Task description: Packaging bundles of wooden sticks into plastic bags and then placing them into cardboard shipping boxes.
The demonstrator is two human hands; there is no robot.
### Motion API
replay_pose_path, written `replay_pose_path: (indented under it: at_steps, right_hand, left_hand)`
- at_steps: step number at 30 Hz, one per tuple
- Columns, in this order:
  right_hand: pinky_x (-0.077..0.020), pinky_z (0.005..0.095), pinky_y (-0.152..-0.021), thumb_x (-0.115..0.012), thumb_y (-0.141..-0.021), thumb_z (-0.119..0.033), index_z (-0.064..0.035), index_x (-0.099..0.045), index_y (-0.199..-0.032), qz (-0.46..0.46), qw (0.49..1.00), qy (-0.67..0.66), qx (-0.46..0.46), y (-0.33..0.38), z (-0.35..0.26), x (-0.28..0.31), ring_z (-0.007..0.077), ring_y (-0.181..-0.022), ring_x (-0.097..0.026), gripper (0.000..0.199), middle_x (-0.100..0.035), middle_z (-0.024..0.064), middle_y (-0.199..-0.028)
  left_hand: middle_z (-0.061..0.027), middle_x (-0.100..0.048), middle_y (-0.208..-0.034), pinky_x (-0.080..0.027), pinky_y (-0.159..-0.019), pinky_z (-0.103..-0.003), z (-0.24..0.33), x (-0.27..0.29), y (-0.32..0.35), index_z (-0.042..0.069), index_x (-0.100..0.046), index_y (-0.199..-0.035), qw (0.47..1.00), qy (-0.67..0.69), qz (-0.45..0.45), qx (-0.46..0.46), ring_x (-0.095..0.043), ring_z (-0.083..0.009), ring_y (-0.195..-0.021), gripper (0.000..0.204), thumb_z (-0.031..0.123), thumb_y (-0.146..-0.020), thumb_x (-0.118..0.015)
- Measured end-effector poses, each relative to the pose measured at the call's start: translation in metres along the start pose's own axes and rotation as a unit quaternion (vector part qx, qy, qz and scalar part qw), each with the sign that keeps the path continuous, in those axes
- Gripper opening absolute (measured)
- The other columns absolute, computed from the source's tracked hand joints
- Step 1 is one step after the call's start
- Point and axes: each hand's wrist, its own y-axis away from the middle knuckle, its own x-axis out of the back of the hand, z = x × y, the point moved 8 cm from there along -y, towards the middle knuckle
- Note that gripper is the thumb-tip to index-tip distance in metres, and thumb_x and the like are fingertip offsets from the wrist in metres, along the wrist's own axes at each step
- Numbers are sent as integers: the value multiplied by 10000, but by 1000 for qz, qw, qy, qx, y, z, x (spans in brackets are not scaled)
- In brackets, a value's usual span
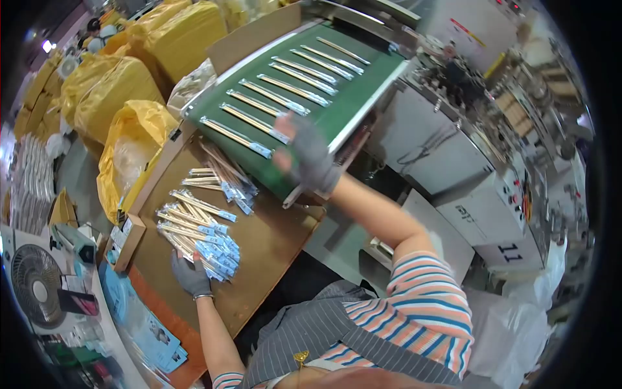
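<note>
**Wrapped chopsticks: a pile under one glove, a row by the other**

Nearest me is the worker's grey pinstriped apron, worn over a striped shirt of orange, blue and white. Beside it, on the left, blue plastic bags lie in a flat stack, and a phone is propped in front of a fan.

The left hand, in a grey glove with bare fingertips, rests against the near edge of the pile, thumb and forefinger apart; I can't tell whether it grips any packets. The pile sits on a brown table, pale sticks toward the left, blue wrapper ends mostly toward the right. Just beyond it lies a smaller bunch, its packets crossing at angles. A small cardboard box stands at the table's left edge.

The right hand, gloved alike, is blurred above the near end of a green belt. Its thumb and fingers are spread; whether they touch a packet I can't tell. The row runs away up the belt, each packet slanted, with gaps between.

Further off, an open yellow bag stands left of the belt, with full yellow sacks behind it. Across on the right are white machine cabinets.
</note>
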Motion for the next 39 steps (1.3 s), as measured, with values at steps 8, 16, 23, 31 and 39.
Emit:
replay_pose_path:
  at_steps: [8,16,23,31,39]
  right_hand:
    - [-372,383,-979,-629,-683,-634,-66,-432,-1323,-161,805,431,-375,-6,319,22,375,-1175,-462,878,-524,201,-1243]
    - [-418,363,-942,-478,-882,-168,-112,-518,-1238,-266,933,63,-233,11,255,-84,298,-1113,-538,362,-574,155,-1170]
    - [-413,409,-959,-486,-837,-115,-77,-549,-1152,-305,951,16,39,15,-18,-160,362,-1118,-512,323,-564,189,-1163]
    - [-439,423,-898,-593,-676,-689,63,-476,-1177,-378,805,45,-455,62,10,-273,398,-1084,-534,912,-545,296,-1145]
    - [-514,294,-630,-635,-811,-200,67,-544,-1079,-395,514,-523,-553,122,-147,-328,169,-722,-624,389,-630,128,-907]
  left_hand:
    - [-237,-473,-1275,-323,-1013,-428,5,7,3,-16,-502,-1224,999,29,15,-17,-446,-380,-1172,548,329,-815,-621]
    - [-193,-489,-1279,-357,-991,-410,14,9,-3,26,-511,-1232,1000,22,11,1,-464,-358,-1168,551,368,-814,-623]
    - [-223,-479,-1263,-313,-1011,-439,11,-4,-1,29,-500,-1202,997,-52,45,32,-429,-372,-1182,506,392,-854,-558]
    - [-331,-443,-1265,-361,-974,-381,21,-32,-26,-97,-337,-1320,859,367,-8,358,-467,-387,-1176,853,610,-853,-433]
    - [-39,-633,-832,-480,-624,-248,5,-23,-30,21,-620,-1013,652,660,-89,363,-592,-114,-683,434,370,-774,-719]
